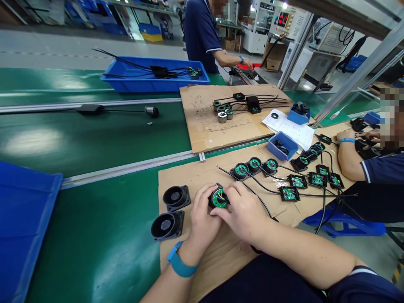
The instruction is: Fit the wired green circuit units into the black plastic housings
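My left hand (202,212), with a blue band at its wrist, is closed around the left side of a black fan unit. A round green circuit board (219,198) with yellow and blue wires shows in the top of that unit. My right hand (246,210) grips the same unit from the right, thumb and fingertips at the board's edge; its fingers partly hide the wires. Left of my hands lie two black fan housings (176,197). Farther right, fans with round green boards (241,169) stand in a row, cabled to open black boxes with green circuit boards (289,193).
A cardboard sheet (176,256) covers the green bench under my hands. Small blue bins (282,145) and a paper sheet (288,128) lie beyond. A blue tray (154,86) holds cabled parts. Co-workers sit at right, where an arm (350,155) shows, and stand behind.
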Tool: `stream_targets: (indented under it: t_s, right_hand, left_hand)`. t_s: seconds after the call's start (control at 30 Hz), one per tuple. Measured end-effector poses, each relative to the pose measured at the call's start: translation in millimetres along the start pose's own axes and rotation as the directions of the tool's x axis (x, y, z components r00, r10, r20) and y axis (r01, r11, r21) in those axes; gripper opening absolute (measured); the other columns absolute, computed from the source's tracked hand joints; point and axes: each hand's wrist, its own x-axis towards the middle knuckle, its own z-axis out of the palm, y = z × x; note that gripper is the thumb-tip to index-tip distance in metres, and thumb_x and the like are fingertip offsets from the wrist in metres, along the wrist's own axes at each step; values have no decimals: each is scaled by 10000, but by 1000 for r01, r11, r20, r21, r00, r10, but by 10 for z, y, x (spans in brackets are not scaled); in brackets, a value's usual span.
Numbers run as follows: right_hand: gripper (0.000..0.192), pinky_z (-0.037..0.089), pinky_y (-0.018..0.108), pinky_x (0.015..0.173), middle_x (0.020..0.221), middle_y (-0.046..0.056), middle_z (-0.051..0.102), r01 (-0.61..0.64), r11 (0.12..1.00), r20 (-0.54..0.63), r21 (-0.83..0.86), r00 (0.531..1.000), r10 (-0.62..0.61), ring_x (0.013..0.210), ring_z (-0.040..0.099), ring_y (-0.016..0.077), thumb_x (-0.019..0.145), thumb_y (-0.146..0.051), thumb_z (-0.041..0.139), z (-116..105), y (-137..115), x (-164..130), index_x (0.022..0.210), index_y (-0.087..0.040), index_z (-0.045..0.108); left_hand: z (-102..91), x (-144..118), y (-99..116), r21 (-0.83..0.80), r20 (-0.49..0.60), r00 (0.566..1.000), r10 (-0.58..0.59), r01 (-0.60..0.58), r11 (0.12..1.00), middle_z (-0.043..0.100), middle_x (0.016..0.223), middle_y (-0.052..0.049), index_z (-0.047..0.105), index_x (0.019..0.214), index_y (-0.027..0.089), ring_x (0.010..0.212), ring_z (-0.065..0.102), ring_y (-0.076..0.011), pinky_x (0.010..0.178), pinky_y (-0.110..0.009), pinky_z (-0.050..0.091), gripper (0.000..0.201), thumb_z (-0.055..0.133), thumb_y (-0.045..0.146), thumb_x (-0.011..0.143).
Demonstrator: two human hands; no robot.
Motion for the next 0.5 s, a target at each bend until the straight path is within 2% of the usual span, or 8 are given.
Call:
stream_targets:
  t_s: [0.07,0.17,0.23,0.37,0.43,0.5]
  right_hand:
    - [382,620,425,832,1116,119,641,-54,998,71,-39,996,57,972,698,289,863,-421,802,-22,-26,23,1078,-143,651]
    - [390,612,428,860,1078,109,647,-127,991,99,-37,986,130,977,696,289,873,-447,788,-24,-68,53,1074,-141,654]
    - [416,614,450,870,1133,125,646,-132,991,136,-35,982,135,981,699,298,887,-467,767,-9,-74,63,1109,-132,661]
    - [604,593,521,959,1407,217,546,-36,999,188,-29,981,41,1141,662,358,912,-423,746,36,20,26,1382,-89,567]
    - [636,546,503,1063,1460,230,510,50,998,114,42,992,-55,1269,594,355,924,-359,737,57,102,-15,1443,-68,510]
    - [613,505,481,1122,1451,223,520,148,983,12,109,989,-150,1320,544,334,920,-323,737,69,170,-48,1428,-63,515]
  left_hand:
    - [1,-4,-13,7,3,1000,17,-17,1000,624,1264,-129,580,1280,135,1222,597,-193,1082,-343,510,415,539,34,879]
    - [12,-29,-43,119,-109,992,66,-53,992,602,1286,-149,591,1280,131,1239,578,-216,1113,-391,478,385,563,60,903]
    - [21,-46,-67,141,-125,991,54,-36,989,595,1290,-143,599,1282,139,1234,578,-221,1117,-402,469,398,560,61,893]
    - [27,-57,-95,50,-77,995,-71,75,996,622,1247,-104,616,1254,165,1169,612,-211,1066,-354,502,389,667,168,868]
    - [24,-55,-95,35,-101,991,-84,87,996,623,1244,-100,614,1253,167,1169,611,-214,1072,-352,498,421,730,225,853]
    - [19,-51,-90,31,-110,992,-56,59,998,618,1255,-105,600,1270,162,1195,600,-216,1097,-358,482,439,736,230,858]
